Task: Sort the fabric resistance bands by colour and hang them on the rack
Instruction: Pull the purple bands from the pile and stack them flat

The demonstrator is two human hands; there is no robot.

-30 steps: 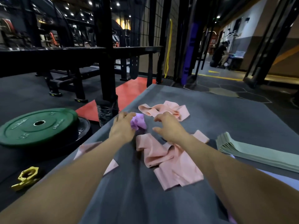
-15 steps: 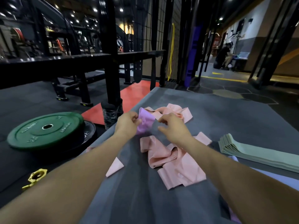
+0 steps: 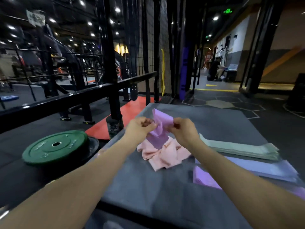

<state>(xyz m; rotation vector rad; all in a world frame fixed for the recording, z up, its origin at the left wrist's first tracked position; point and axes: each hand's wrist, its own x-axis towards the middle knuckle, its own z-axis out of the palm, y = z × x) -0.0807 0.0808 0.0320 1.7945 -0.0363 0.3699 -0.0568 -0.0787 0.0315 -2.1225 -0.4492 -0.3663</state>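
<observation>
Here, nearest me, both forearms reach out over the grey padded mat (image 3: 145, 182) that serves as my work surface. At my right, close in, lies a flat stack of lilac fabric bands (image 3: 204, 179), with a paler lavender stack (image 3: 264, 169) just beyond it and a neat pile of sage-green fabric bands (image 3: 239, 148) further out. So I judge that three colours are already sorted, none of them hung.

Between my arms sits the loose heap of pink fabric bands (image 3: 162, 154), crumpled and unsorted. Just above it I hold the twisted lilac fabric band (image 3: 159, 131) clear of the mat, its lower end hanging down in front of the pink heap. My left hand (image 3: 140, 128) pinches one edge of it with curled fingers, and my right hand (image 3: 183, 129) pinches the other edge the same way.

I take the step in hand to be untwisting this band. Next I would pull the two edges apart to flatten it, then lay it squarely on the near lilac stack without disturbing the lavender one beside it.

Off the mat to my left rests a green rubber weight plate (image 3: 54, 147). Beyond stands the black steel rack frame (image 3: 109, 63), where the bands may be meant to hang.
</observation>
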